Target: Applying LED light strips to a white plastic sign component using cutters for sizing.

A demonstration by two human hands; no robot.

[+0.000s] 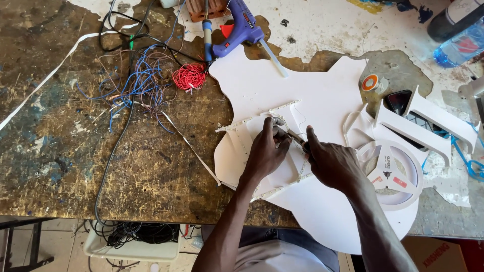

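Left hand (265, 151) pressed flat on white cut-out board (322, 95) at bench (60, 151) centre, fingers closed over LED strip (254, 120). Right hand (330, 162) just beside it, grip pinched on thin metal tool (296, 138), possibly tweezers; tip hidden. Strip reel (390, 174) right of hands. Blue glue gun (242, 25), red wire coil (189, 76) beyond board.

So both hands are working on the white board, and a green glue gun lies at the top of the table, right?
Not quite: the glue gun is blue-purple, not green, as the head view shows. The rest holds: the left hand and right hand work on the white board.
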